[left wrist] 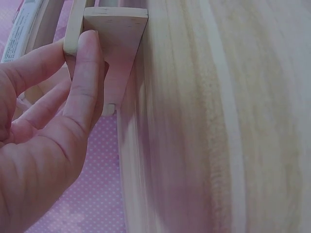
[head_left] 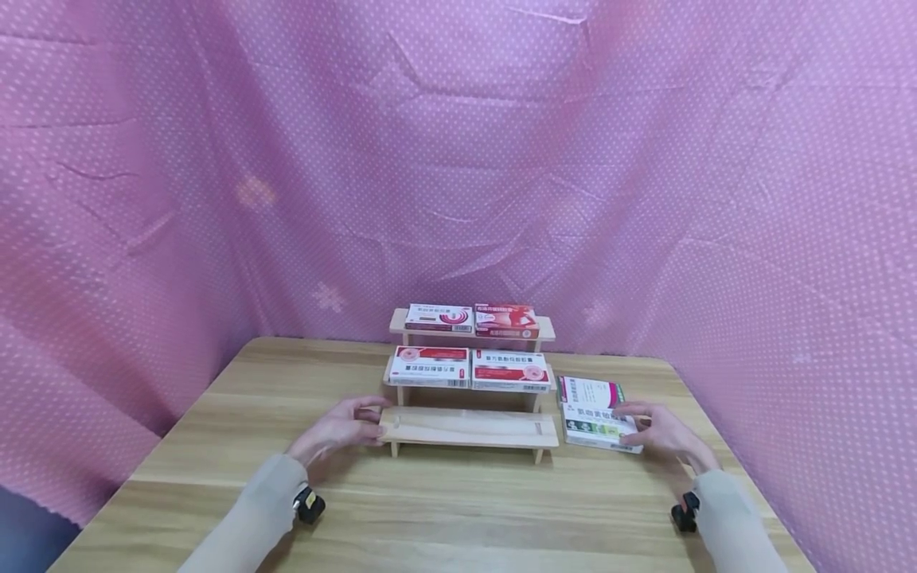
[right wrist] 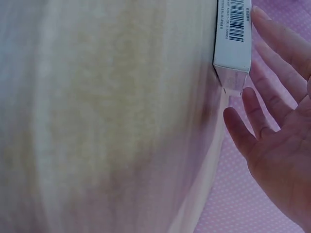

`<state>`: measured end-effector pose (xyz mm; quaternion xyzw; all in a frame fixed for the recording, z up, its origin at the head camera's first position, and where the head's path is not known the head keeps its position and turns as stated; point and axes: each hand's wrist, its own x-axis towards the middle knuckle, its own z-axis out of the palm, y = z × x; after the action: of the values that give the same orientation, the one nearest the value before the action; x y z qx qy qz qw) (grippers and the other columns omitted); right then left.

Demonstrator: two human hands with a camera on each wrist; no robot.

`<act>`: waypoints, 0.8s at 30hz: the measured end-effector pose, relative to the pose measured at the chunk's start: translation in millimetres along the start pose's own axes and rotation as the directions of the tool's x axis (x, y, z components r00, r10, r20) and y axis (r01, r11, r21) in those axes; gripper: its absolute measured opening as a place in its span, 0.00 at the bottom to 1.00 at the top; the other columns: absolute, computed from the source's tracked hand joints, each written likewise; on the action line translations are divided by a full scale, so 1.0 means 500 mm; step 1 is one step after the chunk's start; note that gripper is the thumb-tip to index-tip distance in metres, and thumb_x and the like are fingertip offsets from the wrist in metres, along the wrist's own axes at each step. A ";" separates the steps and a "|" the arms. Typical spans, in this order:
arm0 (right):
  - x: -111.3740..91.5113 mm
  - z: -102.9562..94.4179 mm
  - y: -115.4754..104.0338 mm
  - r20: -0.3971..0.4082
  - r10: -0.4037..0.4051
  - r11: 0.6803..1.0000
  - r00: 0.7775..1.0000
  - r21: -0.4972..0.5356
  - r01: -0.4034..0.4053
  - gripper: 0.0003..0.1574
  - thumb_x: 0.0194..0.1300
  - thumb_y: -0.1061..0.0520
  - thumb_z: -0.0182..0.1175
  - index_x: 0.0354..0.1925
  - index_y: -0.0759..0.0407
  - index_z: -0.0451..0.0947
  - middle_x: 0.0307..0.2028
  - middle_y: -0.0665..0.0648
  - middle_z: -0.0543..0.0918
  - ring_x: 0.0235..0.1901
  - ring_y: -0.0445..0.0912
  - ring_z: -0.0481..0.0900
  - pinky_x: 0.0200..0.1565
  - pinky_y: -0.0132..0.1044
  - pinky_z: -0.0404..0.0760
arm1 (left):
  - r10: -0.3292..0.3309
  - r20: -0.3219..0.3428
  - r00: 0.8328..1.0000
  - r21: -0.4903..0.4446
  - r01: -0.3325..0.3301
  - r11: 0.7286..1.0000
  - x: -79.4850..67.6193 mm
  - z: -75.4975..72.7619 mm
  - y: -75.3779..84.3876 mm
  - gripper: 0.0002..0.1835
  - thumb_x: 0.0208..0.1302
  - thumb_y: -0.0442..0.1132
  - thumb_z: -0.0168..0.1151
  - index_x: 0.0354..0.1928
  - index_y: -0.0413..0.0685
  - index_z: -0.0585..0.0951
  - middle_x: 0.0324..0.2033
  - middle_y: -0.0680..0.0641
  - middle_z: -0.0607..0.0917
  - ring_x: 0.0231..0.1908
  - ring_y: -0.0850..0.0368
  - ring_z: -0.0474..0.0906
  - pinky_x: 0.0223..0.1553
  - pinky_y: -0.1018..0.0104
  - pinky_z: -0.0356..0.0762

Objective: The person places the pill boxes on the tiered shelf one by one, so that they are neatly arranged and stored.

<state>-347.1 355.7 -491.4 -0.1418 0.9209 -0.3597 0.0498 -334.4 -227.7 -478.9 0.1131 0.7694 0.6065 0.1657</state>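
A person's left hand [head_left: 337, 431] pinches the left end of a low wooden stand [head_left: 469, 427], lower center of the frame; the right hand [head_left: 668, 434], fingers spread, is at a white-and-green box [head_left: 591, 427], lower right.

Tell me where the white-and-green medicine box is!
In the head view, the white-and-green medicine box lies on the table, right of the lowest wooden step, by the right hand and just in front of the magenta-edged medicine box.

In the right wrist view, the top edge is cutting off a box [right wrist: 233, 43]; leftward, the counter [right wrist: 112, 82] is blurring.
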 end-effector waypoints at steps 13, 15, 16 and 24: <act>0.000 -0.001 0.003 0.043 -0.005 0.995 0.999 -0.104 0.010 0.37 0.49 0.50 0.75 0.58 0.57 0.79 0.65 0.73 0.68 0.64 0.74 0.61 0.62 0.72 0.63 | 0.024 0.016 1.000 -0.021 -0.024 1.000 0.006 -0.006 -0.009 0.34 0.57 0.22 0.60 0.68 0.30 0.64 0.52 0.30 0.76 0.41 0.51 0.82 0.48 0.55 0.86; -0.002 0.000 0.002 0.050 0.005 0.995 0.999 -0.097 0.000 0.40 0.47 0.50 0.75 0.59 0.57 0.78 0.65 0.75 0.66 0.65 0.74 0.60 0.62 0.72 0.61 | 0.031 0.025 0.999 -0.021 -0.030 0.999 0.005 -0.008 -0.011 0.34 0.58 0.23 0.60 0.68 0.30 0.63 0.51 0.30 0.76 0.41 0.51 0.82 0.48 0.55 0.86; -0.004 0.001 0.002 0.055 0.012 0.996 0.998 -0.085 -0.007 0.42 0.46 0.50 0.76 0.60 0.57 0.77 0.66 0.76 0.65 0.64 0.74 0.61 0.63 0.72 0.61 | 0.031 0.028 0.999 -0.023 -0.030 0.999 0.004 -0.008 -0.011 0.34 0.58 0.23 0.60 0.68 0.30 0.63 0.51 0.30 0.76 0.41 0.51 0.82 0.48 0.55 0.86; -0.014 -0.001 -0.001 0.100 0.011 1.000 0.995 -0.019 -0.009 0.50 0.42 0.58 0.76 0.65 0.62 0.71 0.66 0.79 0.62 0.62 0.72 0.65 0.63 0.69 0.64 | 0.010 0.028 1.000 -0.032 -0.009 0.999 0.002 -0.005 -0.007 0.35 0.58 0.23 0.60 0.69 0.31 0.62 0.54 0.27 0.74 0.42 0.50 0.82 0.50 0.55 0.85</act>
<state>-340.6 358.0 -490.7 -0.1555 0.9212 -0.3434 0.0961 -336.1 -230.5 -481.6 0.1224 0.7568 0.6177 0.1753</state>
